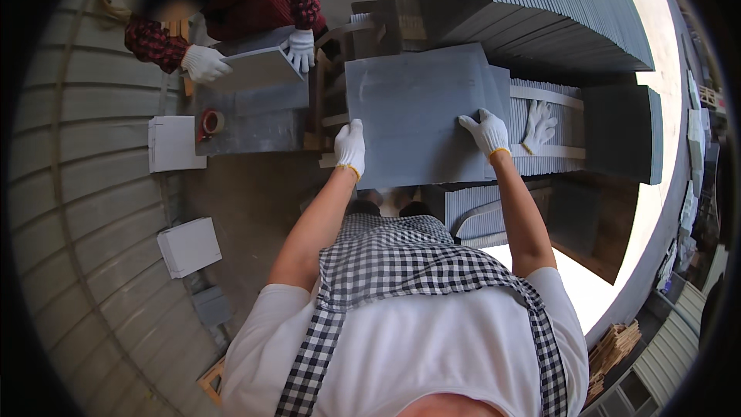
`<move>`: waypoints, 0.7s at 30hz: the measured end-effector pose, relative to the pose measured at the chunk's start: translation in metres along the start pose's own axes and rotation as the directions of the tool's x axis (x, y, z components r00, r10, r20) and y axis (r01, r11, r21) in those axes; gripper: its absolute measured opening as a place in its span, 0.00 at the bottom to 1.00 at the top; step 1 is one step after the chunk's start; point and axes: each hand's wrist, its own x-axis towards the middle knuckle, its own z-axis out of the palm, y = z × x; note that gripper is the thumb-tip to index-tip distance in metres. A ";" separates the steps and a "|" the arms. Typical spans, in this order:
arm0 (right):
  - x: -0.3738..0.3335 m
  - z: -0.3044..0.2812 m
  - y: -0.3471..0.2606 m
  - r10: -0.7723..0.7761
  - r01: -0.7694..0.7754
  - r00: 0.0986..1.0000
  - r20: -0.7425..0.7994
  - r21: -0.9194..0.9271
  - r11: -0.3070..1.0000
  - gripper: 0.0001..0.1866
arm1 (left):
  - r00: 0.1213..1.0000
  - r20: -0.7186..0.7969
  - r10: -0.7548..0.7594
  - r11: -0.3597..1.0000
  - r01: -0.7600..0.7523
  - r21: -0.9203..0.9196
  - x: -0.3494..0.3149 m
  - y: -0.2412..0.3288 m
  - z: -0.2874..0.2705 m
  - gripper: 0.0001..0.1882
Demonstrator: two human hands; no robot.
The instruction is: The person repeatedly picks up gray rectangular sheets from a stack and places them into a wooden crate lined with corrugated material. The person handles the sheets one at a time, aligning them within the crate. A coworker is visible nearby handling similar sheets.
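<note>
A large flat grey stone-like slab (pixel 417 104) lies in front of me, over the row of upright slabs. Around its left edge my left hand (pixel 350 147) is closed, in a white knitted glove. My right hand (pixel 486 133), also gloved, rests on the right part of the grey surface with thumb and fingers apart. Another grey sheet (pixel 500 93) shows from beneath the slab at the right. A loose white glove (pixel 539 125) lies on the strapped row of slabs (pixel 567 112) to the right of my right hand. The undersides of the slabs are hidden.
Far left, a co-worker's gloved hands (pixel 207 64) hold a grey tile (pixel 258 69) above a grey worktop (pixel 266 131) with a tape roll (pixel 211 123). White boxes (pixel 171 144) stand further left. Big stacks of grey slabs (pixel 540 8) rise at the far right.
</note>
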 end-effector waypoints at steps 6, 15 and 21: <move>-0.007 -0.016 -0.019 0.110 -0.109 0.993 0.050 -0.013 0.994 0.32 | 1.000 0.009 -0.006 1.000 0.006 0.026 -0.005 0.014 0.002 0.24; -0.013 0.004 0.027 0.085 -0.076 0.993 -0.087 0.095 0.993 0.28 | 0.994 0.074 0.083 0.965 -0.099 0.245 0.012 -0.012 -0.009 0.26; 0.032 0.009 0.159 -0.090 -0.050 0.890 -0.448 -0.292 0.955 0.40 | 0.977 0.211 0.043 0.940 -0.111 0.323 0.022 -0.006 -0.038 0.26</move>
